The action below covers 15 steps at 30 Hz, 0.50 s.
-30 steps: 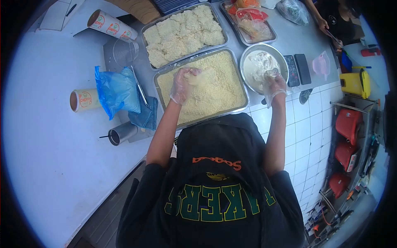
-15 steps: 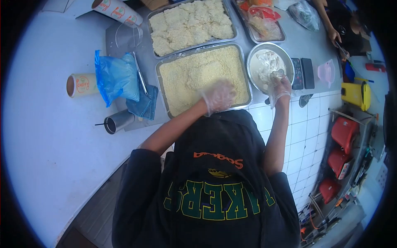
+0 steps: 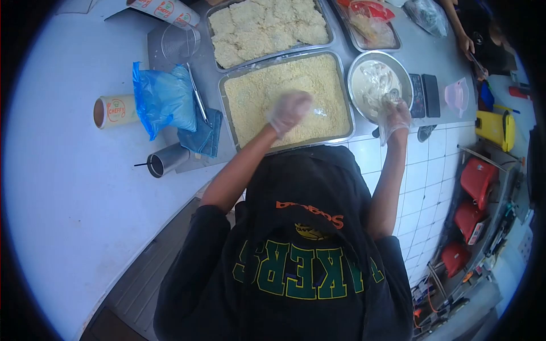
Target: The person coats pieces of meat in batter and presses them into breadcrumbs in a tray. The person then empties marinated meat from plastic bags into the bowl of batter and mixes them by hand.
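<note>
My left hand [image 3: 291, 111], in a clear plastic glove and smeared by motion, is over the middle of a metal tray of pale breadcrumbs [image 3: 250, 111]. A small whitish patch [image 3: 319, 112] shows in the crumbs just right of it. My right hand [image 3: 396, 115], also gloved, reaches over the near rim of a steel bowl [image 3: 354, 94]. Its fingers are drawn together at the wet, pale batter [image 3: 369, 79], where coated pieces lie. Whatever those fingers grip is too covered to name.
Behind stands a tray of breaded pieces [image 3: 267, 28]. Left are a blue plastic bag [image 3: 165, 99], tongs [image 3: 197, 94], a blue cloth [image 3: 202, 133] and a steel tumbler [image 3: 168, 159]. Right are dark devices [image 3: 424, 95] and a pink container [image 3: 456, 95]. Another person's hand [image 3: 466, 45] is at far right.
My left hand has moved from the tray's near side inward and left over the crumbs, uncovering the whitish patch. My right hand stays at the bowl. The whole view has shifted slightly.
</note>
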Each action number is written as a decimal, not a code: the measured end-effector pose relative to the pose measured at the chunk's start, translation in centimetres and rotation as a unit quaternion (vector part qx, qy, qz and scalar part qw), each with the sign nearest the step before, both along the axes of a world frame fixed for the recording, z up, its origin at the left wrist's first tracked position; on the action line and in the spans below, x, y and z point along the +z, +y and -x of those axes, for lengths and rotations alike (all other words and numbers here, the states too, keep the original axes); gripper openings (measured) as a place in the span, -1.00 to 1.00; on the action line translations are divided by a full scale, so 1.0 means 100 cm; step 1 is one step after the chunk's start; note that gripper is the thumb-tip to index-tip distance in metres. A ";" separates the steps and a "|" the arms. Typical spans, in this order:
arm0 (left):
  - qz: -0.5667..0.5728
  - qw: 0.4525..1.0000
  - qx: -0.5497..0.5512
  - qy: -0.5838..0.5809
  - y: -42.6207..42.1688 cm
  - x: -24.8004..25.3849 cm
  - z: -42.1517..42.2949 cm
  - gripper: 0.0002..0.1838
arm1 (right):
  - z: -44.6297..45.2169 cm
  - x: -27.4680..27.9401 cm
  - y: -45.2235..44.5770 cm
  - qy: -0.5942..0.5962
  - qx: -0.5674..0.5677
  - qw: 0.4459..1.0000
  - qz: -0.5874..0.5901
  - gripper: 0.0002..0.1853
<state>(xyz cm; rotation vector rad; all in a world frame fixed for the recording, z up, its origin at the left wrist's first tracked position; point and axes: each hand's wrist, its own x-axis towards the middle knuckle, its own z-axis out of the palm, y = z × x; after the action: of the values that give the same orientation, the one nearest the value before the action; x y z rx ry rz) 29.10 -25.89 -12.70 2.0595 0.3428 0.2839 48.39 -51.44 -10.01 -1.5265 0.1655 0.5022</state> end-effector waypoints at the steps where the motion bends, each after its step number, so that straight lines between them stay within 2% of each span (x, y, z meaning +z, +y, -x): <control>1: 0.002 1.000 -0.001 0.002 0.011 0.003 0.007 -0.63 | 0.000 -0.001 0.000 -0.002 -0.001 1.000 -0.025 -0.70; 3: 0.223 0.971 -0.049 -0.069 0.033 0.008 0.010 -0.73 | -0.001 -0.001 0.004 0.006 -0.012 1.000 -0.015 -0.71; 4: 0.220 0.972 -0.047 -0.070 0.039 0.005 0.005 -0.73 | -0.002 -0.002 0.007 0.013 -0.024 1.000 -0.006 -0.72; 5: 0.010 0.996 -0.060 -0.072 0.045 0.002 0.001 -0.70 | -0.001 -0.002 0.008 0.014 -0.022 1.000 -0.007 -0.72; 6: -0.202 0.974 -0.072 -0.070 0.048 -0.001 -0.002 -0.65 | -0.001 -0.003 0.009 0.023 -0.023 0.999 -0.007 -0.70; 7: -0.202 0.974 -0.073 -0.069 0.045 -0.006 -0.008 -0.65 | -0.001 -0.004 0.009 0.031 -0.024 0.999 -0.006 -0.69; 9: -0.356 0.933 0.047 0.029 0.036 -0.017 -0.026 -0.57 | -0.002 -0.002 0.007 0.025 0.012 0.999 0.038 -0.70; 11: -0.377 0.923 0.031 0.067 0.029 -0.016 -0.022 -0.50 | -0.006 0.000 0.007 0.014 0.054 0.995 0.085 -0.72; 12: -0.396 0.911 0.015 0.110 0.028 -0.016 -0.023 -0.40 | -0.004 -0.004 0.009 0.014 -0.005 1.000 0.027 -0.71; 13: -0.391 0.913 0.018 0.116 0.029 -0.018 -0.026 -0.40 | -0.002 -0.009 0.009 0.021 -0.064 0.997 -0.029 -0.71; 15: -0.404 0.905 -0.031 0.129 0.025 -0.022 -0.023 -0.34 | -0.001 -0.010 0.004 0.028 -0.055 0.998 0.002 -0.71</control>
<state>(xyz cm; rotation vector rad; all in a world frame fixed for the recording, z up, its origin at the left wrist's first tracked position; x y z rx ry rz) 31.39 -23.37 -14.88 2.9377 0.3519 0.1141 48.52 -51.06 -10.96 -1.5001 0.2920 0.4576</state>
